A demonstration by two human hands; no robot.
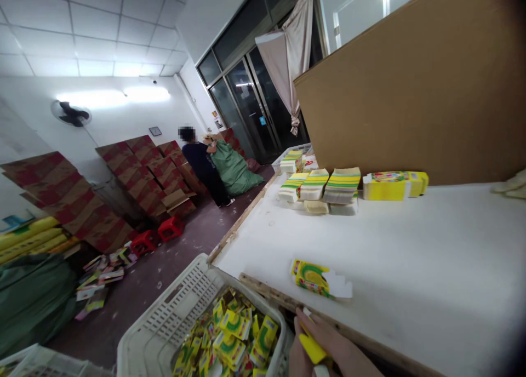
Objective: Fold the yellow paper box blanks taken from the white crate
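At the bottom edge, beside the table's wooden rim, my right hand [343, 348] is closed on a small yellow box [313, 348] with white flaps. My left hand [298, 358] is on the other side of the same box, its fingers closed against it; the frame cuts off much of this hand. On the white table [411, 256] just beyond lies a flattened yellow and green carton [314, 278], its white flaps pointing right. Left of my hands, a white plastic basket [164, 306] holds many small yellow boxes [236, 327].
Stacks of flat cartons [314, 185] and a yellow row of cartons [384, 186] lie at the table's back, before a tall cardboard sheet [411, 92]. A person [203, 166] stands by a green sack [232, 166]. Red stools [170, 229] and stacked boxes [74, 196] are left.
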